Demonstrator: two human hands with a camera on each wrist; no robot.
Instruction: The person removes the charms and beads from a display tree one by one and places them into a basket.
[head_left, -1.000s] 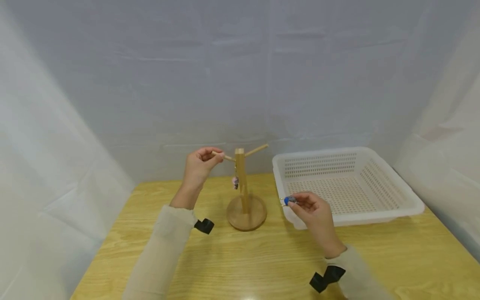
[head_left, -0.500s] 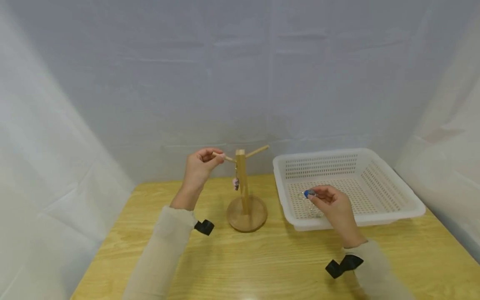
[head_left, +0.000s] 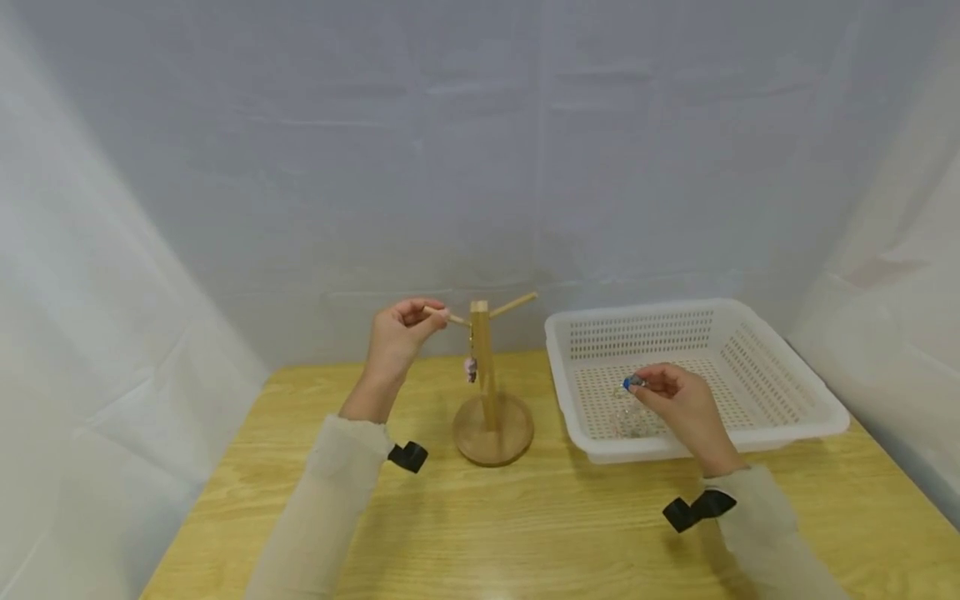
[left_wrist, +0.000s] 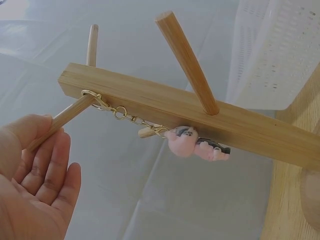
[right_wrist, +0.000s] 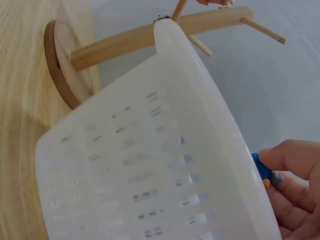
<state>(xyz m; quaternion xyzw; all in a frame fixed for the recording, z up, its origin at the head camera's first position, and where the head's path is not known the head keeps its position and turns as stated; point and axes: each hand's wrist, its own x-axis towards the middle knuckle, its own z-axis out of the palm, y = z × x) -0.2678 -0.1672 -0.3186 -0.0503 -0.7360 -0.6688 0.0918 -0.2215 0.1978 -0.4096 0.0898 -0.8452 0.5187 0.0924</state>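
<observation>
My left hand (head_left: 393, 346) pinches the end of an upper peg (left_wrist: 67, 114) on a wooden peg stand (head_left: 483, 367). From that peg, close to the post, hangs a pink figurine keychain (left_wrist: 182, 144) on a gold clasp and chain. My right hand (head_left: 686, 412) holds a small blue and grey figurine (head_left: 632, 382) between thumb and fingers, over the left part of a white basket (head_left: 810, 417). In the right wrist view the basket's wall partly hides the blue figurine (right_wrist: 261, 166). Something thin and shiny shows below it in the head view, too blurred to tell.
Bare pegs (left_wrist: 187, 62) stick out from the stand's post. The stand's round base (head_left: 493, 450) rests on a wood-grain table (head_left: 480, 525), left of the basket. A pale sheet (head_left: 480, 167) hangs behind and at both sides.
My right hand has moved right with the blue figurine, from the basket's left edge to over its inside. My left hand stays on the peg.
</observation>
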